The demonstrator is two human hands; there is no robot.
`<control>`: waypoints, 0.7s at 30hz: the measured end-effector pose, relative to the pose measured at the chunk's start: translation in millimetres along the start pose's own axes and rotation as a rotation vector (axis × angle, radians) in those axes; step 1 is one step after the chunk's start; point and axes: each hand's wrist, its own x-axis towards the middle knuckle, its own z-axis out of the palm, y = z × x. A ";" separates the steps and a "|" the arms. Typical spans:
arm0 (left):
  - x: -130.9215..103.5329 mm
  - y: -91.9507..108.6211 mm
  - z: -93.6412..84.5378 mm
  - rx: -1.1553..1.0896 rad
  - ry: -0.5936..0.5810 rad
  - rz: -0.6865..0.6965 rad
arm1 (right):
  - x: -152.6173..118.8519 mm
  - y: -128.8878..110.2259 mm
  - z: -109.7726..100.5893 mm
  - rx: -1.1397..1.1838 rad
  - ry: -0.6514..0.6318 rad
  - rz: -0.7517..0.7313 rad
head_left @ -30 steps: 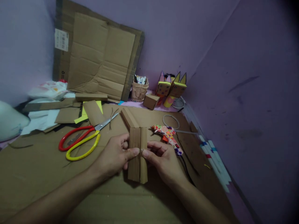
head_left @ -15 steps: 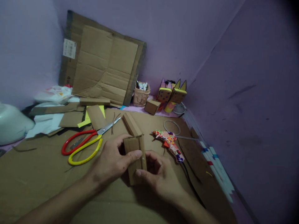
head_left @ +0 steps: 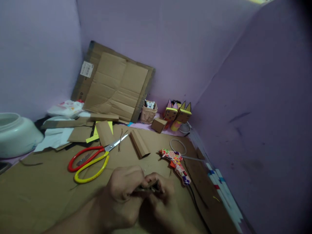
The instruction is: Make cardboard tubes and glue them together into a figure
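Observation:
A folded cardboard piece [head_left: 148, 188] is held between both hands low in the middle, its end turned towards the camera and most of it covered by fingers. My left hand [head_left: 125, 195] is closed round its left side. On the right side, my right hand [head_left: 162, 198] grips it with curled fingers. Beyond the hands, a folded cardboard strip [head_left: 139, 144] lies on the cardboard sheet [head_left: 48, 195]. Large scissors [head_left: 90, 162] with red and yellow handles lie to the left, and a patterned glue gun [head_left: 176, 165] lies to the right.
Cardboard scraps [head_left: 80, 133] and a white pot [head_left: 18, 136] are at the left. A large cardboard panel [head_left: 117, 84] leans on the wall. At the back stand a marker holder [head_left: 148, 112], a small box [head_left: 159, 124] and eared cardboard figures [head_left: 184, 115]. White sticks [head_left: 225, 191] lie right.
The view has tilted up. Both hands have turned the held cardboard from upright to end-on and now cover most of it. The folded strip behind is more exposed.

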 end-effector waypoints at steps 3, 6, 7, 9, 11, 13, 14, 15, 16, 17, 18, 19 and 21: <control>-0.7 -6.0 -0.9 -0.022 -0.055 -0.158 | 2.9 0.9 -1.2 0.055 0.057 0.003; -2.3 -15.1 0.9 -0.004 -0.193 -0.238 | 6.6 1.6 -3.4 0.061 0.121 -0.064; -3.2 -18.6 2.2 -0.003 -0.234 -0.246 | 7.9 1.3 -4.1 0.049 0.127 -0.088; -4.9 -25.5 5.0 -0.020 -0.287 -0.253 | 10.5 0.0 -6.2 0.015 0.131 -0.115; -5.6 -31.4 6.9 -0.068 -0.297 -0.204 | 12.6 -2.1 -10.5 -0.021 0.134 -0.141; -4.9 -36.1 7.0 -0.109 -0.276 -0.137 | 13.5 -4.3 -18.0 -0.070 0.124 -0.153; -4.4 -38.0 6.5 -0.114 -0.247 -0.109 | 13.3 -5.4 -22.8 -0.105 0.115 -0.162; -3.8 -39.8 5.8 -0.108 -0.216 -0.089 | 12.6 -6.6 -28.0 -0.141 0.115 -0.177; -3.4 -41.4 5.1 -0.091 -0.183 -0.075 | 11.5 -8.0 -33.1 -0.170 0.128 -0.197; -3.2 -42.7 4.5 -0.070 -0.159 -0.063 | 10.0 -9.8 -37.7 -0.190 0.159 -0.239; -3.2 -43.7 4.1 -0.048 -0.146 -0.051 | 8.4 -12.1 -41.7 -0.207 0.194 -0.298; -3.4 -44.3 4.0 -0.027 -0.139 -0.043 | 6.6 -14.9 -44.6 -0.227 0.223 -0.363; -3.8 -44.3 4.6 0.009 -0.143 -0.036 | 3.4 -21.7 -47.4 -0.307 0.240 -0.477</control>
